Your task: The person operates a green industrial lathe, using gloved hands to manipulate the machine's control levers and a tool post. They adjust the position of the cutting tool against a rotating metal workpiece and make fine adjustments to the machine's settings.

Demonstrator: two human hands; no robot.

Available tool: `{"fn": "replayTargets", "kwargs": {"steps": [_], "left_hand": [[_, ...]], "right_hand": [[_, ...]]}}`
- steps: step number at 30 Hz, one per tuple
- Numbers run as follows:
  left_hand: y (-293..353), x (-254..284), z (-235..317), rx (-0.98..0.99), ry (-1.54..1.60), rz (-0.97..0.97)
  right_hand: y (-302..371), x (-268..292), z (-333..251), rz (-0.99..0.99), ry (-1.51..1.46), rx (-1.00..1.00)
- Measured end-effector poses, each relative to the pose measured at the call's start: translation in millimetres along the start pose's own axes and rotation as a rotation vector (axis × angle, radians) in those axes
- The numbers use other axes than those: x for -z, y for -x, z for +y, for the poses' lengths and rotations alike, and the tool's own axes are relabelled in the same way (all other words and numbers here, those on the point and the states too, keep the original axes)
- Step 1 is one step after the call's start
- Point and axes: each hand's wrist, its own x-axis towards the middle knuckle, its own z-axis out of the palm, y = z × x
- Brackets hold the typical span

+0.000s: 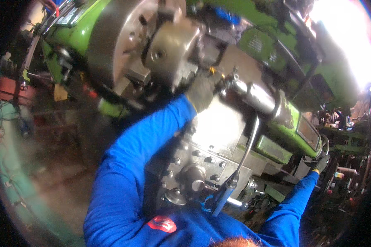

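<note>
My left hand (202, 91), in a dark glove, reaches between the lathe chuck (173, 45) and the tailstock quill (259, 99). Its fingers curl beside the metal fitting (231, 81) on the quill's end; blur hides what they hold, if anything. A small yellow spot shows at the fingertips. Far to the right, my right hand (320, 164), also gloved, is closed on the rim of the tailstock handwheel (325, 145). The green tailstock (292, 119) stands between my two arms.
Below my left hand lies the bolted tool slide (212, 154). A long metal rod with a blue grip (224, 197) slants up from near my chest. Green machine covers (255, 45) rise behind, and a bright light (346, 37) glares at upper right.
</note>
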Motion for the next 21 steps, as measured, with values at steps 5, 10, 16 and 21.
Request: {"fn": "replayTargets", "kwargs": {"steps": [5,10,16,21], "left_hand": [[0,-13,4,0.242,0.724,0.126],[-5,-2,29,0.461,0.909,0.092],[11,-8,-30,0.143,0.301,0.057],[9,-15,-36,0.511,0.817,0.168]], "right_hand": [[9,13,-5,0.083,0.173,0.065],[22,1,-6,0.236,0.216,-0.046],[11,-2,2,0.235,0.203,-0.027],[5,-6,5,0.228,0.202,-0.014]]}}
